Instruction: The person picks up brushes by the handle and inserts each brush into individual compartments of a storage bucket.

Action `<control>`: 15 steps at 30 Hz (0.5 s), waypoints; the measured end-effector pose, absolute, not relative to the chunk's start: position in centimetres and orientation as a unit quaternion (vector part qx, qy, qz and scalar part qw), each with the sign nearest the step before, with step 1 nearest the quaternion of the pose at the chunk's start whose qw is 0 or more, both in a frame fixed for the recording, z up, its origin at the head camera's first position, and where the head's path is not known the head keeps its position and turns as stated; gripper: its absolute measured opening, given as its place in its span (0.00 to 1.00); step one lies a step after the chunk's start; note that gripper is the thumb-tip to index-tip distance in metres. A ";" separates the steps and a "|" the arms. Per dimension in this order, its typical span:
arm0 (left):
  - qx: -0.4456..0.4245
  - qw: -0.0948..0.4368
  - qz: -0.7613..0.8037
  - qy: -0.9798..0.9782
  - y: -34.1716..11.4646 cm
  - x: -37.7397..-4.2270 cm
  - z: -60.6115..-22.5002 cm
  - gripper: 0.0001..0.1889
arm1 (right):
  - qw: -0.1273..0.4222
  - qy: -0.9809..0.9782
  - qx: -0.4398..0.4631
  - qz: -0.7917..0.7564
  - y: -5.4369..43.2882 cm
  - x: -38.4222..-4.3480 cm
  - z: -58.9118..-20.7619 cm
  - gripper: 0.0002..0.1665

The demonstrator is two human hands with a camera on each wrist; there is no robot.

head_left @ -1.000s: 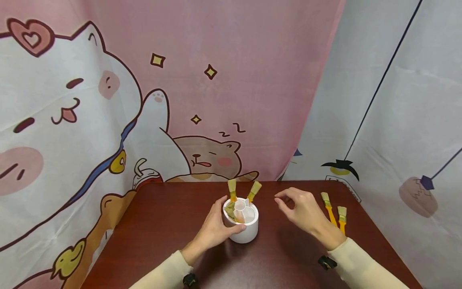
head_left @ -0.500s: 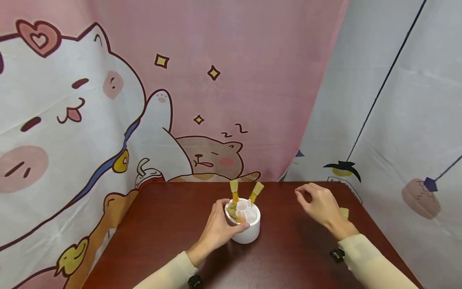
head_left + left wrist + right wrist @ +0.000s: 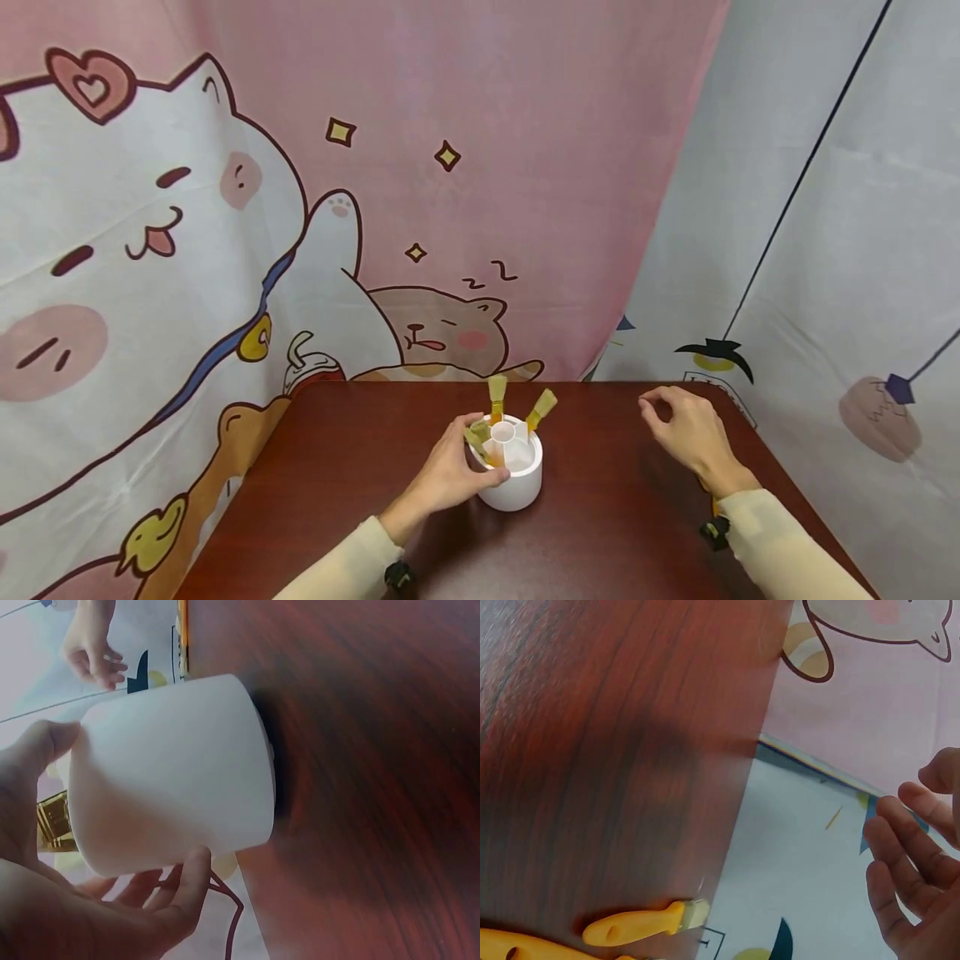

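A white round container point(image 3: 514, 492) with compartments stands on the table, and my left hand point(image 3: 448, 472) grips its left side. The left wrist view shows the thumb at its rim and the fingers along its smooth wall point(image 3: 172, 772). Two flat paintbrushes stand bristles up at its back, one upright point(image 3: 497, 395) and one leaning right point(image 3: 542, 408). More bristles point(image 3: 477, 437) poke up at the left rim, partly behind my fingers. My right hand point(image 3: 688, 429) hovers empty over the table's right side, fingers loosely bent.
Under my right arm lie yellow-handled brushes, one short-looking brush point(image 3: 641, 922) and another yellow handle point(image 3: 525, 946) cut by the frame edge; the head view mostly hides them. The dark red wooden table point(image 3: 330, 475) ends at a cartoon-printed curtain point(image 3: 555, 208).
My right hand has moved right, away from the container and over the loose brushes. The container has turned slightly in my left hand, its back brushes shifting right.
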State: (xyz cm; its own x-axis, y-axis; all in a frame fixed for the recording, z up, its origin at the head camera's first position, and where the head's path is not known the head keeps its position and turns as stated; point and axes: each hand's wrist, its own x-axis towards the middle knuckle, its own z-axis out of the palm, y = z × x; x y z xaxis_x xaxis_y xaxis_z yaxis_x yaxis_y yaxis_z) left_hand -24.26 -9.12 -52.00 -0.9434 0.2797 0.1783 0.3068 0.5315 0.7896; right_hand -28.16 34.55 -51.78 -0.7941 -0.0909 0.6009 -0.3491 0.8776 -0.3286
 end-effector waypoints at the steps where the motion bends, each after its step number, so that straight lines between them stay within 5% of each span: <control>1: -0.172 0.012 -0.454 -0.874 -9.2 -24.3 -52.0 0.56 | 0.292 -0.925 0.114 0.214 34.7 -28.2 -51.9 0.06; 15: -0.202 -0.033 -0.491 -0.847 -10.0 -25.2 -51.9 0.53 | 0.172 -0.961 0.053 0.210 37.5 -29.2 -53.5 0.16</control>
